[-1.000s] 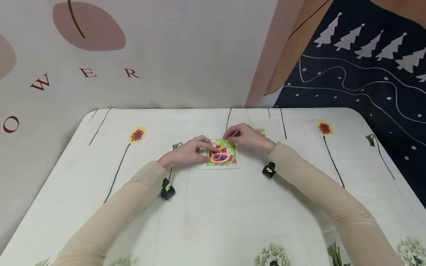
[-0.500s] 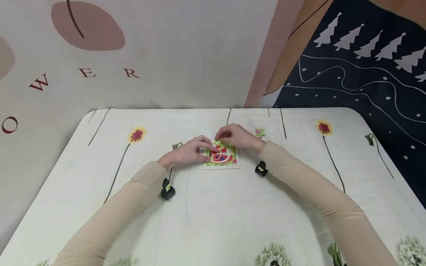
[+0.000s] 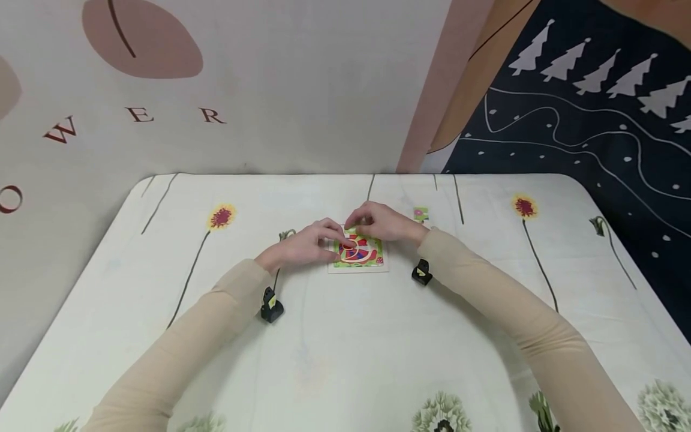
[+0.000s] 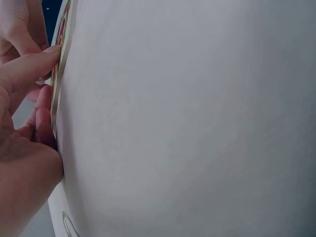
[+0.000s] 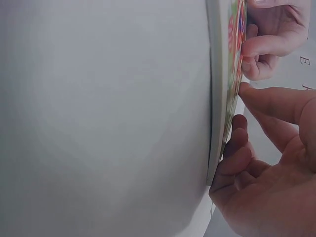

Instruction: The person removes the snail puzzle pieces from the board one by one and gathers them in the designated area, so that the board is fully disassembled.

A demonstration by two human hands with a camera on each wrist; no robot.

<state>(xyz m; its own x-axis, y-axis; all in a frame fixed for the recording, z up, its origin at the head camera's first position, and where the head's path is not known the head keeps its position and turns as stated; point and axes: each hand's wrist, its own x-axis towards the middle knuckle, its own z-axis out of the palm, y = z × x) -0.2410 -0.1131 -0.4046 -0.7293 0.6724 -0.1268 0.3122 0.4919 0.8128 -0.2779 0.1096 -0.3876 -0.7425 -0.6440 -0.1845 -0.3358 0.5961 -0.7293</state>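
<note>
A small square jigsaw puzzle (image 3: 364,256) with a red, blue and green snail-like picture lies in its pale tray (image 3: 358,269) on the table. My left hand (image 3: 302,245) rests at its left side, one finger stretched onto the picture and the thumb near the lower left. At the top edge my right hand (image 3: 383,221) pinches a small green puzzle piece (image 3: 351,230), mostly hidden by the fingers. The right wrist view has a fingertip of the right hand (image 5: 271,153) at the picture's surface, with other fingers bent by the tray's edge.
A loose green puzzle piece (image 3: 421,213) with a pink flower lies right of the tray, behind the right wrist. The white cloth (image 3: 324,348) has printed flowers. A pale wall hanging (image 3: 302,90) stands behind the table's back edge.
My right hand has moved left along the puzzle's top edge, from near its right corner toward the left one. The loose flower piece has come into fuller view. My left hand stays put.
</note>
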